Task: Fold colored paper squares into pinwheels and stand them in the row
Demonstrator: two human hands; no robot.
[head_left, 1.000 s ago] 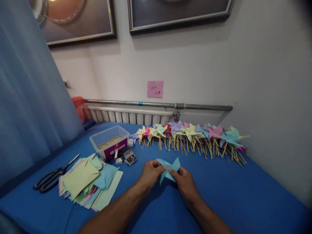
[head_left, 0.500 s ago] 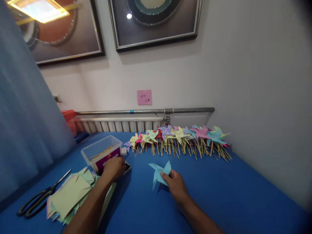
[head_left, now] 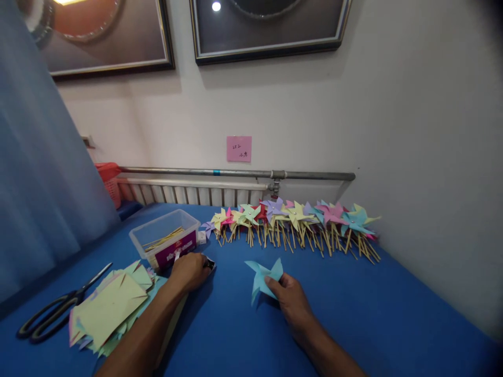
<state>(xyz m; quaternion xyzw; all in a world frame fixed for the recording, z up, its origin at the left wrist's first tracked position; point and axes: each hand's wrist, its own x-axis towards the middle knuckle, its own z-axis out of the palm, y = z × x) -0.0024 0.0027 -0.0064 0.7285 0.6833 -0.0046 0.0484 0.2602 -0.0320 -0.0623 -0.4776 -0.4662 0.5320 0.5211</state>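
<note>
My right hand (head_left: 288, 299) pinches a folded light-blue paper pinwheel head (head_left: 261, 276) against the blue tabletop (head_left: 377, 309). My left hand (head_left: 190, 271) reaches left and rests over the small open boxes of metal pins (head_left: 210, 263), just in front of the clear plastic tub of wooden sticks (head_left: 165, 240). Its fingers curl down into the pins; whether they hold one is hidden.
A row of finished paper pinwheels on sticks (head_left: 294, 222) lies along the back wall. A stack of coloured cut paper squares (head_left: 112, 306) and black scissors (head_left: 51, 313) lie at the left. A radiator with a pipe (head_left: 236, 173) runs behind; a blue curtain (head_left: 43, 157) hangs left.
My left hand let go of the blue pinwheel head and moved left to the pin boxes, where it stays. My right hand keeps holding the paper.
</note>
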